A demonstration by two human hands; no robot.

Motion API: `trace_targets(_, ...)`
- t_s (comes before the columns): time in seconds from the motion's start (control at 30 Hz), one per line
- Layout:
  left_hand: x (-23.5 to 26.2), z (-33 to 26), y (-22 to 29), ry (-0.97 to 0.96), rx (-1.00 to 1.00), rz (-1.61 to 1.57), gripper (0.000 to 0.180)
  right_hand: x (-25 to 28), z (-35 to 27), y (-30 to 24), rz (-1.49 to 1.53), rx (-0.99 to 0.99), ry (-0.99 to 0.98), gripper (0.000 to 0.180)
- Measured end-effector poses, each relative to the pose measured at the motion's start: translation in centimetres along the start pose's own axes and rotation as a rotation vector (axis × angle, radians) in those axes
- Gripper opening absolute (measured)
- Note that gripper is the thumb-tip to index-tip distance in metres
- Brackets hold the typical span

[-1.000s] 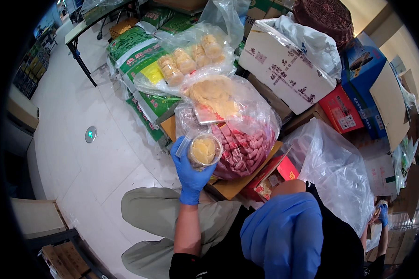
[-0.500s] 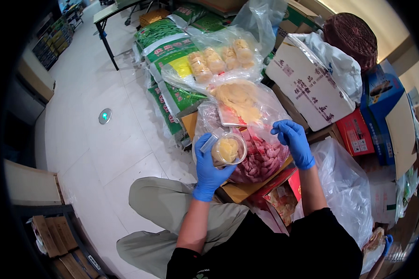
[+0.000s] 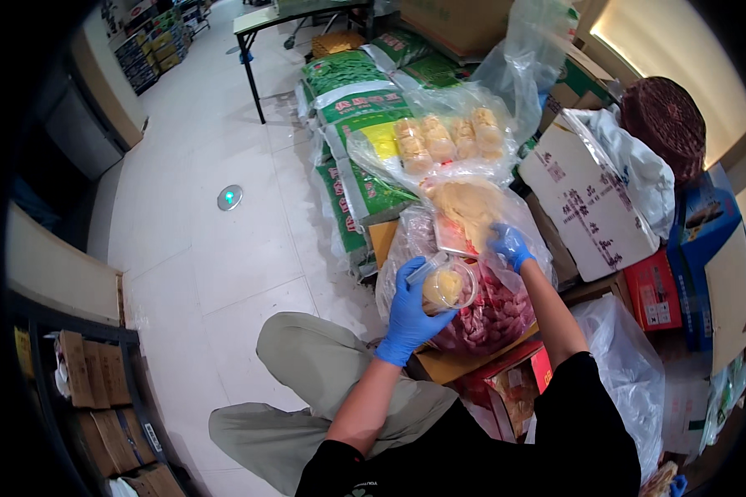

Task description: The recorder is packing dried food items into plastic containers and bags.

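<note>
My left hand (image 3: 410, 319), in a blue glove, is wrapped round a clear plastic tub (image 3: 471, 286). Pale yellow slices (image 3: 446, 287) show through the tub's open mouth. My right hand (image 3: 510, 246), also gloved in blue, is at the right edge of a heap of thin pale yellow slices (image 3: 464, 201) in an opened clear bag. Its fingers look slightly apart, though their tips are partly lost against the heap. Just below lies a bag of dark pinkish-red pieces (image 3: 496, 313). Beyond the heap, several filled clear tubs (image 3: 437, 139) lie in clear plastic.
Green-and-white sacks (image 3: 356, 112) are stacked ahead. On the right are a white foam box (image 3: 584, 203), a coiled dark red roll (image 3: 663, 128), and blue (image 3: 704, 248) and red cartons (image 3: 651, 290). A table (image 3: 261, 18) stands farther off; shelved cardboard boxes (image 3: 95, 369) are at lower left.
The view has swung left, so everything sits farther right. My right hand has moved forward and left, from above the bag's right side to the pale heap. My left hand still holds the tub.
</note>
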State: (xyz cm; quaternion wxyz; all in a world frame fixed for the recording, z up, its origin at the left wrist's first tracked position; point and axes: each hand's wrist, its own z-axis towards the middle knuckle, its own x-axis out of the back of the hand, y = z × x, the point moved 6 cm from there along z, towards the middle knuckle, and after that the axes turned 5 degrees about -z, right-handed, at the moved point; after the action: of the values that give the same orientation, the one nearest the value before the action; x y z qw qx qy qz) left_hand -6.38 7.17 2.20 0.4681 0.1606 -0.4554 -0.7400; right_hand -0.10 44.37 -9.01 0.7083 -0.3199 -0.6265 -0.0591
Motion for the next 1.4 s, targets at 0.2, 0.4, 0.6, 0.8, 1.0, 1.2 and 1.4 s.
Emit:
trace_targets(0.2, 0.2, 0.2, 0.4, 0.017, -0.021, -0.007, 0.086, -1.6, 1.7, 3.0, 0.016, -0.096, 0.016, 0.050)
trace_targets(0.4, 0.2, -0.2, -0.2, -0.037, -0.012, -0.008, 0.088, -0.5, 0.4, 1.6, 0.084, -0.168, 0.137, 0.038)
trace_targets(0.6, -0.5, 0.1, -0.5, -0.044, -0.020, -0.002, 0.087, 5.5, -5.8, -1.6, -0.085, 0.038, 0.333, 0.022)
trace_targets(0.8, -1.5, 0.0, -0.3, -0.085, 0.055, -0.042, 0.088, 16.7, -13.8, -13.2, -0.243, 0.119, 0.401, 0.016)
trace_targets(1.0, -2.5, -0.4, -0.3, -0.113, 0.040, -0.065, 0.088, 16.5, -17.0, -23.3, 0.103, 0.385, 0.311, 0.024)
trace_targets(1.2, -2.2, -0.4, -0.3, -0.115, 0.017, -0.094, 0.092, 13.2, -15.2, -26.3, 0.088, 0.497, 0.227, 0.023)
trace_targets(1.4, -0.4, -0.9, -0.2, -0.092, 0.047, -0.045, 0.092, 12.8, -15.2, -27.2, 0.198, 0.488, 0.113, 0.018)
